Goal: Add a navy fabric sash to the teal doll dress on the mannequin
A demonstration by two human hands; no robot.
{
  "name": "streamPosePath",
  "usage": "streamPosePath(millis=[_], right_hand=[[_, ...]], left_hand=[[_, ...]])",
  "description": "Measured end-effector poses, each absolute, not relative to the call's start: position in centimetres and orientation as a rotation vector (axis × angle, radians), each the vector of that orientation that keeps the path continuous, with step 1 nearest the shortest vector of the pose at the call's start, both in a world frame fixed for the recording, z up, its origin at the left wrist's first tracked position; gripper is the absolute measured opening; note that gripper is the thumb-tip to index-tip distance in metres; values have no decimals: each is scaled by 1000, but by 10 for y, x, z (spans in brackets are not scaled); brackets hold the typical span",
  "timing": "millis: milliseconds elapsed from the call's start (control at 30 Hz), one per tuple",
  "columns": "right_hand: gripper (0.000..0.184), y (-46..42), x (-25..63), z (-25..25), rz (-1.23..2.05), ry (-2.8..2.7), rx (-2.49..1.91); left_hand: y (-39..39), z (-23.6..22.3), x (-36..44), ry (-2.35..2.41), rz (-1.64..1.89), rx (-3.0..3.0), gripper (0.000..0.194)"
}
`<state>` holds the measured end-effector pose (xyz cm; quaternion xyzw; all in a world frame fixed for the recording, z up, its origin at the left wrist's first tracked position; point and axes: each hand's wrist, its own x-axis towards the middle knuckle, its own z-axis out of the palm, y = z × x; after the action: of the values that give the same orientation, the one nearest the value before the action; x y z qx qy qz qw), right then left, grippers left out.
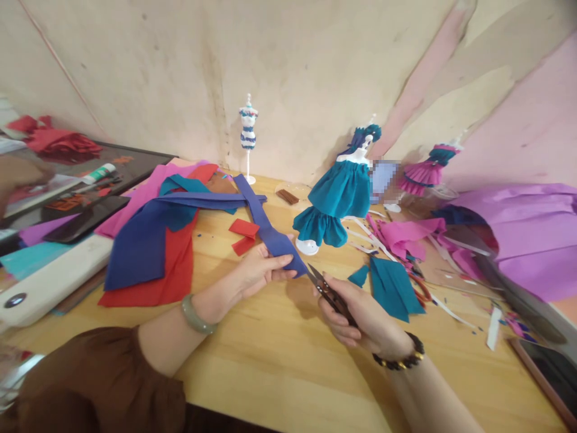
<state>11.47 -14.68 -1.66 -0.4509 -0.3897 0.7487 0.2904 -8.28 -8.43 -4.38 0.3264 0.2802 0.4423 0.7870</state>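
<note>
Between the thumb and fingers of my left hand [264,267] is the near end of a blue strip [265,228] of crepe-like material. The strip runs away from me toward the small bare mannequin. My right hand [349,307] is wrapped around a pair of thread snips [331,294], whose pointed blades lie close to the strip's near edge. Whether the blades touch it I cannot tell. Two red pieces [243,234] lie on the table just beyond my left hand. A miniature mannequin in a teal dress [340,189] stands beyond the snips.
A pile of blue [135,249], red and pink sheets lies at left, near a white elongated device [54,279]. Teal scraps [392,288], clippings and a purple bundle [532,234] are at right. A small decorated mannequin [248,129] stands by the wall; a phone [545,373] lies near right.
</note>
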Motion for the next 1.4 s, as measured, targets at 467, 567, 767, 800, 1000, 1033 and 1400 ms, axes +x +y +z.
streamPosePath(millis=[467,567,767,800,1000,1033,1400], right_hand=[[34,-149,115,-20,360,-1956,-1369],[34,-151,115,-22,196,-2028,-1302],[31,-150,115,-26,-37,-2085,-1218],[31,-150,115,-27,-50,-2086,-1213],[30,-149,113,-25,-83,-2096,-1205],[30,-149,113,-25,-86,-2097,-1203],[30,-152,114,-23,-81,-2074,-1200]], left_hand=[[-82,-36,-83,715,1016,560,24],[-82,-35,-83,729,1041,517,25],[-81,-34,-82,712,1065,476,25],[-81,-34,-82,711,1061,476,27],[-81,-37,-83,707,1053,494,35],[-81,-37,-82,716,1051,494,35],[-81,-35,-82,699,1050,486,38]])
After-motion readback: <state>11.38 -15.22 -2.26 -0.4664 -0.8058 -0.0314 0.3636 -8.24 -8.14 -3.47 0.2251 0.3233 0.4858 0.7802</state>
